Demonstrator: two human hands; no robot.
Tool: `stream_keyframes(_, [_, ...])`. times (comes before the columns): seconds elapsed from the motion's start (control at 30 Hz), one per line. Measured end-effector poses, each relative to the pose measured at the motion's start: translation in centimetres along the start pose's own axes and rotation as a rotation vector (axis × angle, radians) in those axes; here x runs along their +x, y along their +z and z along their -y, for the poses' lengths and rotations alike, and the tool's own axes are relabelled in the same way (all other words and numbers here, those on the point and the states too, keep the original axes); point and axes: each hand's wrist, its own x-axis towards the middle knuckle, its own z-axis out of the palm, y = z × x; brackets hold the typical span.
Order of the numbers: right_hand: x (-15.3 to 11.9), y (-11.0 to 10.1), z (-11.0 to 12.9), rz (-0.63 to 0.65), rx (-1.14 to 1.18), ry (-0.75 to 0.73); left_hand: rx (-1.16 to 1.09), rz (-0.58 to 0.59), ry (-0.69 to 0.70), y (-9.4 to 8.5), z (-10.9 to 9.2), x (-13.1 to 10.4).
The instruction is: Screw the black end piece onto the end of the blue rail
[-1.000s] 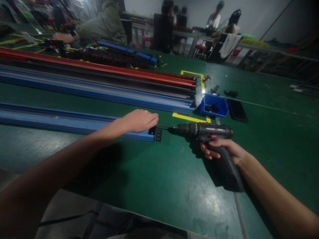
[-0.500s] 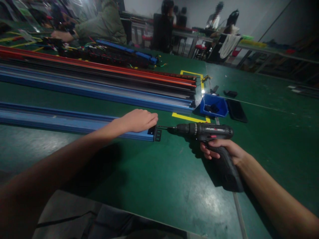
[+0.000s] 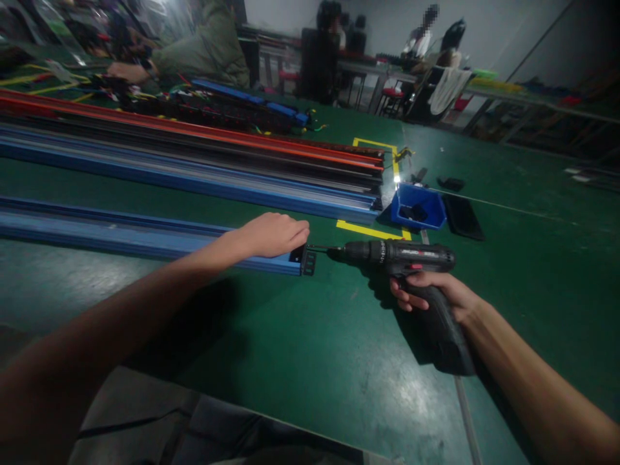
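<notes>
My right hand (image 3: 436,294) is wrapped round the handle of a black power drill (image 3: 402,256), which points left. The drill's long thin bit reaches the black end bracket (image 3: 309,263) on the near blue rail (image 3: 145,239). Over the rail's right end lies my left hand (image 3: 276,234), its fingers closed and pressed down beside the bracket. What its fingertips grip is hidden under the hand.
Beyond lie more blue, black and red rails (image 3: 217,174), then a blue bin (image 3: 419,206) with dark parts and a black flat object (image 3: 462,217). Across the green table (image 3: 300,349), a person's hand (image 3: 128,72) rests near wiring. Other people sit at the back.
The whole view has shifted slightly to the right. Both hands, the drill and the near rail keep the same places relative to each other.
</notes>
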Motion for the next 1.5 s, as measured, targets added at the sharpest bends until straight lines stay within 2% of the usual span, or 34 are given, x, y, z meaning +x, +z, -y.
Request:
stream_keyframes(0.53, [-0.09, 0.12, -0.05, -0.035, 0.018, 0.023, -0.013, 0.007, -0.007, -0.38, -0.24, -0.08])
stream_keyframes(0.97, [0.02, 0.01, -0.09, 0.023, 0.024, 0.019, 0.0, 0.011, -0.004, -0.15, -0.14, 0.02])
stream_keyframes(1.5, [0.09, -0.15, -0.15, 0.027, 0.025, 0.008, -0.01, -0.017, 0.035, 0.54, 0.45, 0.1])
